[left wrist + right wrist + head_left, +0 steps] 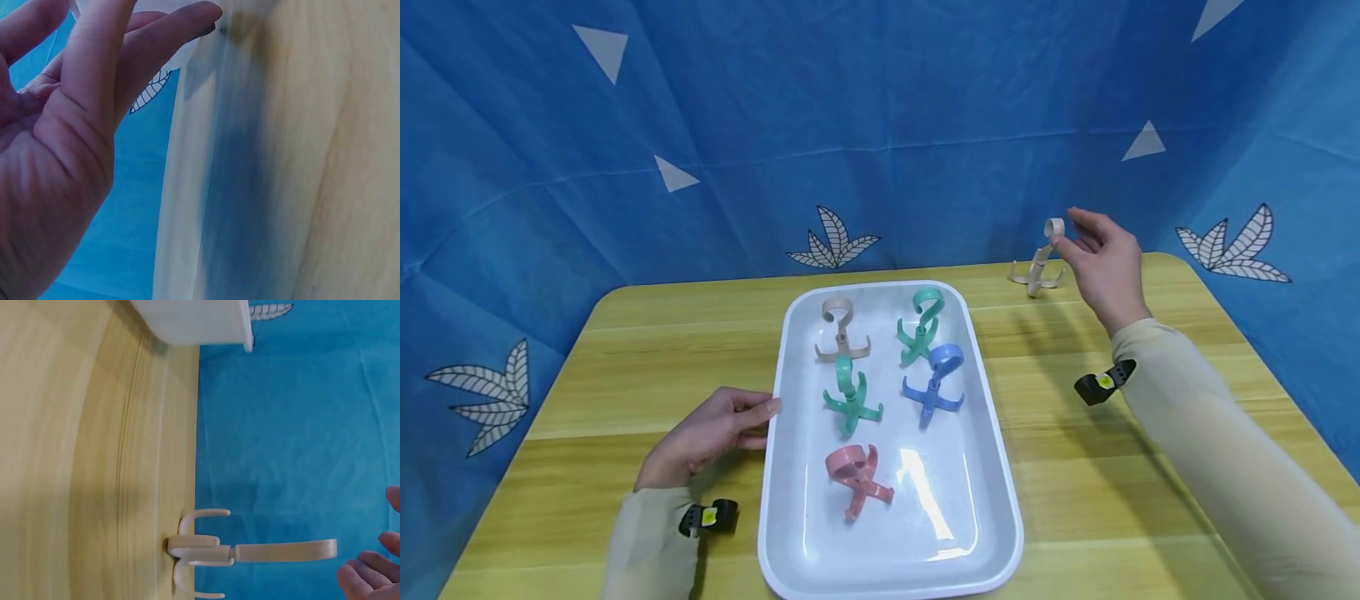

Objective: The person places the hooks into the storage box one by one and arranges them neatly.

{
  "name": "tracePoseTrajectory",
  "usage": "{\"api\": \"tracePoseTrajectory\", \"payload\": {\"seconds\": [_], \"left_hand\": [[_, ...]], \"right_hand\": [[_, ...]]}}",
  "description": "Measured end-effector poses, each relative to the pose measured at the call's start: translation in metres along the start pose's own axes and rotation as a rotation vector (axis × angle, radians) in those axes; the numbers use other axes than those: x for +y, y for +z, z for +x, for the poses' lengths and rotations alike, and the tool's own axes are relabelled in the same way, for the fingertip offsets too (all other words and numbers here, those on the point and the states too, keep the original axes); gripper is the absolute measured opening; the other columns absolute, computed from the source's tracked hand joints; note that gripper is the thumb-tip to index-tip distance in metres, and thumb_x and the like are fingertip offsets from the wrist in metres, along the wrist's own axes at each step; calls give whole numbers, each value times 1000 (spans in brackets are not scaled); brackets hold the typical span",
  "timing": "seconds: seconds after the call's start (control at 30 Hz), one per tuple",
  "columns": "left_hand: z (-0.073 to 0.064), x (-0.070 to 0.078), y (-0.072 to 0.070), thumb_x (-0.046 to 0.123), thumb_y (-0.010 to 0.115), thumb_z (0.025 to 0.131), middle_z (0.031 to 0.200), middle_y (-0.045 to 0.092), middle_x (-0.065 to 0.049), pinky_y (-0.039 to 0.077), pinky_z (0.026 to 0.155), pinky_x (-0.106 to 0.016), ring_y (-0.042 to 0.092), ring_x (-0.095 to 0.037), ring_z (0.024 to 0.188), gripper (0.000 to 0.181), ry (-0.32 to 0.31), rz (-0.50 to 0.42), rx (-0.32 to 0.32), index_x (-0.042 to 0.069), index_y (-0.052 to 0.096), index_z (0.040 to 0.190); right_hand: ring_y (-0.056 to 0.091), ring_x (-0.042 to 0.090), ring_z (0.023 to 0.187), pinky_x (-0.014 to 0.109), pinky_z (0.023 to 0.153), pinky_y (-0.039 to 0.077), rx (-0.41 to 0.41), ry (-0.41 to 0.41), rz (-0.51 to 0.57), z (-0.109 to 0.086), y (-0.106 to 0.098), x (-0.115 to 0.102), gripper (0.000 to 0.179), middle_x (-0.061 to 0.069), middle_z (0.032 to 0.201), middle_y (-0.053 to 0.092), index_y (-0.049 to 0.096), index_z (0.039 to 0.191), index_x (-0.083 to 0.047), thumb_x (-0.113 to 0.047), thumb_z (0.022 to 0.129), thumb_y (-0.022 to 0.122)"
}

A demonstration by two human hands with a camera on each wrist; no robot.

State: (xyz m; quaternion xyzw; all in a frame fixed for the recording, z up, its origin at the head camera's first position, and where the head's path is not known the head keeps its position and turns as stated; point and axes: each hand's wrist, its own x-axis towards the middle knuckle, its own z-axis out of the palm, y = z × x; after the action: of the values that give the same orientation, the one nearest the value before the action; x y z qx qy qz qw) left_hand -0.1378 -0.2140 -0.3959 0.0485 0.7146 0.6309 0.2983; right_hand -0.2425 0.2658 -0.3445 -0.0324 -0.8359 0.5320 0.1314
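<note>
My right hand (1103, 258) is at the far right of the table, beside the ring of a beige four-claw hook (1036, 268). In the right wrist view this hook (250, 551) rests with its claws on the wood, ring outermost, and the fingertips (355, 582) are just apart from it. At the white tray's left rim (772, 417), my left hand (711, 433) holds the edge, thumb on top and other fingers lower. Inside the tray are a beige hook (842, 337), two green hooks (919, 335), a blue hook (932, 392) and a pink hook (859, 482).
A wooden table (647, 358) carries the tray. Blue cloth (880, 125) with white triangles and leaf prints hangs right behind the table and at its sides. A black strap device (1105, 382) sits on each wrist.
</note>
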Motion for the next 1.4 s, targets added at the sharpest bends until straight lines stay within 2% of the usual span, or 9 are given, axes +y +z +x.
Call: {"api": "tracePoseTrajectory", "payload": {"seconds": [0.33, 0.57, 0.8, 1.17, 1.4], "left_hand": [[2, -2, 0, 22, 58, 101, 129, 57, -25, 54, 89, -42, 64, -29, 109, 50, -5, -15, -10, -14, 50, 134], [3, -1, 0, 23, 59, 101, 130, 56, -25, 54, 90, -42, 63, -29, 111, 50, -5, -13, -17, -14, 50, 134], [3, 0, -1, 24, 59, 101, 130, 57, -25, 54, 90, -41, 63, -28, 110, 51, -3, 9, -17, -14, 50, 134], [2, 1, -1, 23, 59, 101, 129, 58, -25, 54, 90, -42, 63, -29, 110, 50, -5, -4, -16, -14, 51, 134], [2, 1, -2, 23, 59, 101, 129, 58, -25, 54, 90, -43, 63, -29, 110, 50, -7, -15, -18, -13, 51, 134]], "right_hand": [[46, 26, 129, 38, 102, 46, 63, 65, -114, 24, 13, 11, 53, 14, 142, 45, 47, 145, -6, -34, 100, 58], [50, 26, 121, 37, 97, 49, 94, 102, -128, 31, 15, 17, 51, 15, 134, 51, 50, 142, -6, -34, 100, 58], [54, 21, 109, 33, 92, 51, 119, 79, -133, 34, 13, 22, 42, 10, 120, 57, 55, 135, -3, -27, 101, 56], [53, 17, 104, 31, 87, 50, 105, 52, -139, 36, 14, 22, 38, 6, 114, 56, 56, 134, -4, -23, 101, 55], [52, 18, 107, 31, 86, 48, 83, 38, -145, 30, 8, 16, 36, 4, 115, 56, 57, 133, -7, -21, 101, 54]]}}
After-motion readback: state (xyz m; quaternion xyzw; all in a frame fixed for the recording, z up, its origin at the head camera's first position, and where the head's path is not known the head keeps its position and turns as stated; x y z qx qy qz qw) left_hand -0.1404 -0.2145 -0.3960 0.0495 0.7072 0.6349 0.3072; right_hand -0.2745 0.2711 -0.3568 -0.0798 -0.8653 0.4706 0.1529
